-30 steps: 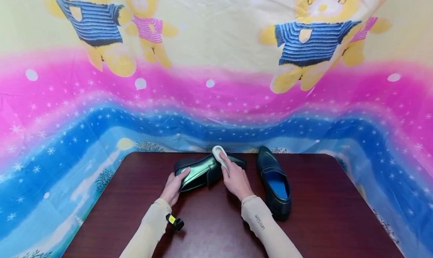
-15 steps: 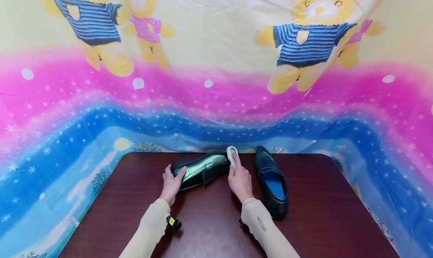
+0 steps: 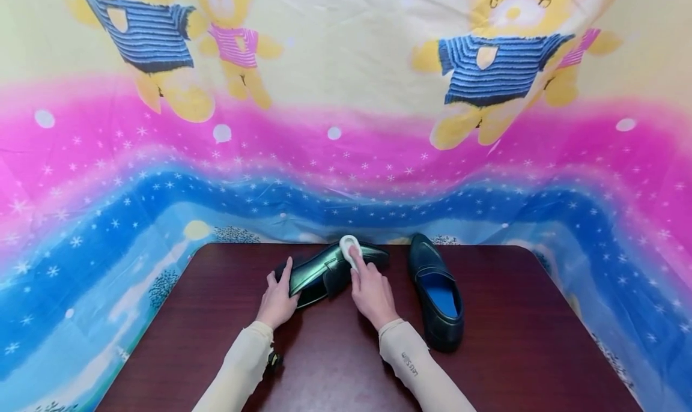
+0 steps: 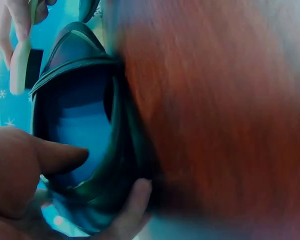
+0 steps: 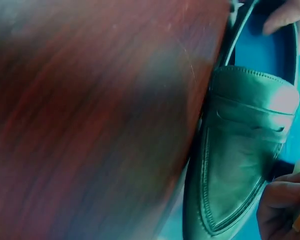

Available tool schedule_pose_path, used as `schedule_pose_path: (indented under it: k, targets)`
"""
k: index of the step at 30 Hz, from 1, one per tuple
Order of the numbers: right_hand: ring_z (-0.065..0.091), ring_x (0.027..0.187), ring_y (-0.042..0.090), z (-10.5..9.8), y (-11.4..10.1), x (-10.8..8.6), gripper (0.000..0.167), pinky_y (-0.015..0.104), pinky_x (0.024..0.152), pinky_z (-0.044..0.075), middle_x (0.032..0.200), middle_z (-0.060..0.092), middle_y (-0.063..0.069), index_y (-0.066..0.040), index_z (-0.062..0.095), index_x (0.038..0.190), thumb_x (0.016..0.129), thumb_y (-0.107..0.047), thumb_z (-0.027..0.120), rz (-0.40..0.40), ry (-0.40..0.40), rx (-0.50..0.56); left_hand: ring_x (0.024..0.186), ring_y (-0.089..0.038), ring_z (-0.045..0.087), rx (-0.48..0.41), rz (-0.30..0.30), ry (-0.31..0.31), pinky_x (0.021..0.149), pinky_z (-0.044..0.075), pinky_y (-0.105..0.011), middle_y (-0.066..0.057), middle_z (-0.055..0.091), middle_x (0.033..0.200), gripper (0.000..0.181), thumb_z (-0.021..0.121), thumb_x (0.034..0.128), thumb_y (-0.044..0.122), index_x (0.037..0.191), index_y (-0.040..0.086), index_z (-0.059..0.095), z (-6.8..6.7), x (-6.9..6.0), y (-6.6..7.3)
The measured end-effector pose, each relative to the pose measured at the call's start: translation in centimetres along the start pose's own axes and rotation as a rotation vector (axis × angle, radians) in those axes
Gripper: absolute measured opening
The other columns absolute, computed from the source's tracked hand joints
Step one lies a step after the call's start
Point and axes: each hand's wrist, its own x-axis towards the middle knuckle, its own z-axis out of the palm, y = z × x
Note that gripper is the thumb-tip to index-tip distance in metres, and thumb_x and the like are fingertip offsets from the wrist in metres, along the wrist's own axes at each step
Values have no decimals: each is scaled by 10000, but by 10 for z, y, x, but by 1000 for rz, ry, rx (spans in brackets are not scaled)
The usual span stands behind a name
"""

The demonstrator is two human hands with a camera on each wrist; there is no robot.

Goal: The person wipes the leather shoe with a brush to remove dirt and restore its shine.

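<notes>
A dark leather loafer [image 3: 310, 274] is tilted on its side near the table's far edge, toe to the right. My left hand [image 3: 277, 296] grips it at the heel; in the left wrist view the thumb [image 4: 65, 157] reaches into the opening over the blue insole [image 4: 82, 120]. My right hand [image 3: 374, 290] holds a small white-backed brush [image 3: 348, 245] against the side of the loafer's front part. The brush's dark bristle side [image 4: 34, 69] faces the shoe in the left wrist view. In the right wrist view the loafer's strap and toe [image 5: 235, 175] show close up.
A matching loafer [image 3: 440, 304] with a blue insole stands upright to the right of my right hand. The reddish-brown table [image 3: 324, 358] ends just behind both shoes, where a printed bear curtain [image 3: 335, 178] hangs.
The brush first went right toward the toe, then came back left along the shoe. My left hand has shifted its fingers at the heel and the shoe has tilted slightly. The other loafer stays put.
</notes>
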Motion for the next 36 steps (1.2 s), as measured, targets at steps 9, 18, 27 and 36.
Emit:
schedule_pose_path:
  k: [9,18,27,36]
  targets:
    - [469,518,210,2,5,2,526,384,501,424,839,588,97,-324,436,1573,1068,-236,557,13,16,-22,594,-304,553,58,-70,-90,663,489,-461,-456,298,1491,800,603,1020,144,1679,177,150,-14,7,6]
    - [659,762,357,-10,21,2,532,536,691,549,961,698,201,-268,426,1578,1064,-215,552,265,52,71,572,-296,527,52,-82,-127,613,443,-413,-466,279,1489,752,548,1050,155,1680,169,137,-19,12,8]
    - [563,635,269,-4,7,8,516,443,613,492,952,642,149,-311,409,1593,1091,-256,515,84,34,63,608,-293,546,95,-56,-109,682,498,-480,-478,285,1488,775,565,1029,118,1677,150,141,-14,9,4]
    - [474,523,222,-1,7,16,523,383,511,423,867,587,101,-363,399,1593,1090,-284,518,-2,-12,-7,681,-326,601,131,-4,-54,768,548,-548,-496,312,1464,815,614,988,79,1667,100,165,-8,4,3]
